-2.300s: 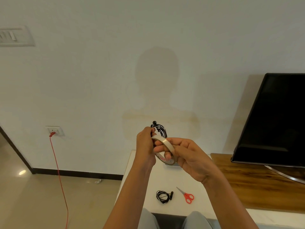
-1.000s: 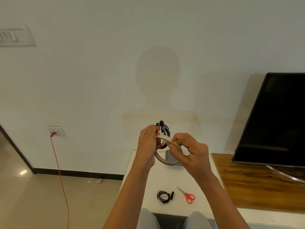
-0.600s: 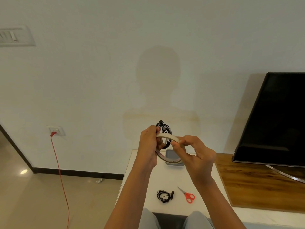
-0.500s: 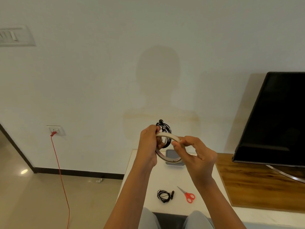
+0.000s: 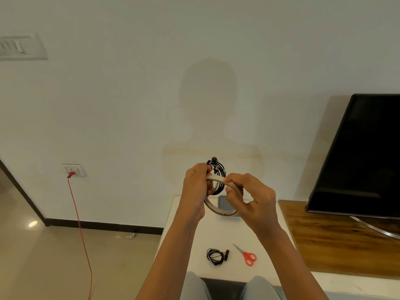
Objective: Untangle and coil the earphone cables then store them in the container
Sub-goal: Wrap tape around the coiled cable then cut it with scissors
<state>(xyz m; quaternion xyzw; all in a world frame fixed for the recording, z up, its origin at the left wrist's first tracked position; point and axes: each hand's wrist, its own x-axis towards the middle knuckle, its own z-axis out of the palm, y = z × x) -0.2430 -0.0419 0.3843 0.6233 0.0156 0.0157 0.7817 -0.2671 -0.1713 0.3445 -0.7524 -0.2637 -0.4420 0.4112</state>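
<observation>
My left hand point(image 5: 195, 187) grips a coiled black earphone cable point(image 5: 218, 169) together with the near edge of a tape roll point(image 5: 218, 210), both raised above the white table point(image 5: 184, 239). My right hand point(image 5: 251, 197) pinches the top of the roll between thumb and fingers, close to the coil. A second coiled black earphone cable point(image 5: 216, 256) lies on the table near its front edge. The grey container point(image 5: 223, 204) sits on the table behind the roll, mostly hidden by it and my hands.
Red-handled scissors point(image 5: 246, 255) lie right of the second coil. A wooden cabinet top point(image 5: 337, 241) with a black TV point(image 5: 363, 161) adjoins the table on the right. A red cord point(image 5: 80, 230) hangs from a wall socket at left. My knees show below the table.
My right hand slid from the roll's lower right side up to its top edge and now pinches there. The left hand and the coil rose slightly and stayed put.
</observation>
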